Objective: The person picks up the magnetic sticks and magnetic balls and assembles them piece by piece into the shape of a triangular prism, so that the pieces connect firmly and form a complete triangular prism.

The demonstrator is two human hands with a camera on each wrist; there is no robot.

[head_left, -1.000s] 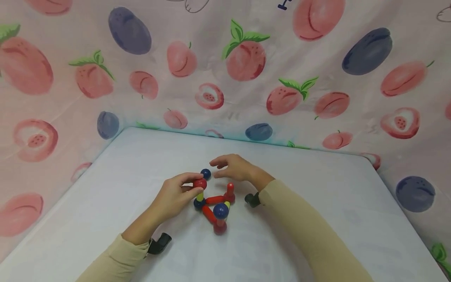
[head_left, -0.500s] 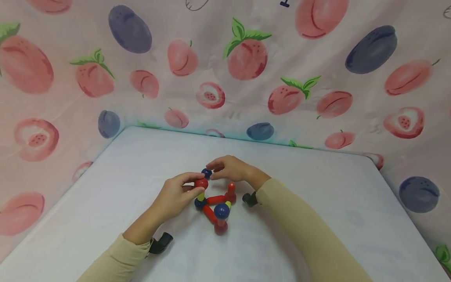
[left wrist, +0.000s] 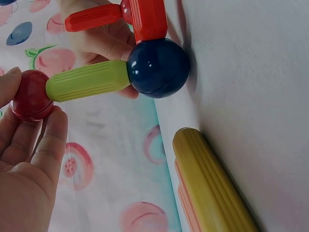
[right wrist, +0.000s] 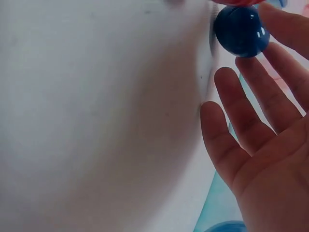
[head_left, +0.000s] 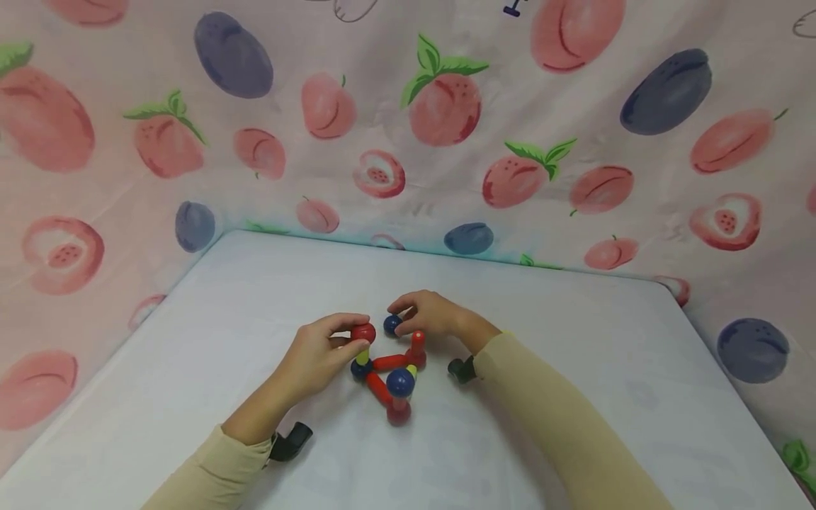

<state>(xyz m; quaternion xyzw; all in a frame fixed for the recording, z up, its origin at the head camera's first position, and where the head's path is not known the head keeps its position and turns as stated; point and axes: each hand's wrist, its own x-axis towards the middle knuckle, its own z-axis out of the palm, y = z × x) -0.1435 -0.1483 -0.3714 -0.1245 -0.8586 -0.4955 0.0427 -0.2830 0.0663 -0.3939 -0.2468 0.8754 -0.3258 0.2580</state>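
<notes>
In the head view my left hand (head_left: 321, 354) pinches a red ball (head_left: 363, 333) between thumb and fingers. That ball tops a yellow-green rod (left wrist: 89, 80), whose other end meets a dark blue ball (left wrist: 159, 67) at a corner of the assembly. Red rods (head_left: 389, 363) run from this corner to two more red balls (head_left: 398, 412) on the table. One bears an upright red rod (head_left: 417, 343); above the nearer one sits another blue ball (head_left: 400, 382). Behind the assembly my right hand (head_left: 433, 315) pinches a loose dark blue ball (right wrist: 242, 31) with thumb and fingertips.
The white table (head_left: 191, 368) meets a fruit-print cloth (head_left: 408, 198) at its back edge. A yellow rod (left wrist: 210, 183) shows low in the left wrist view. Dark wrist mounts (head_left: 291, 440) stick out from both sleeves.
My right hand has come in to the loose blue ball, taken it, and drawn it right and slightly nearer. The left hand keeps its grip on the red ball, nearly still.
</notes>
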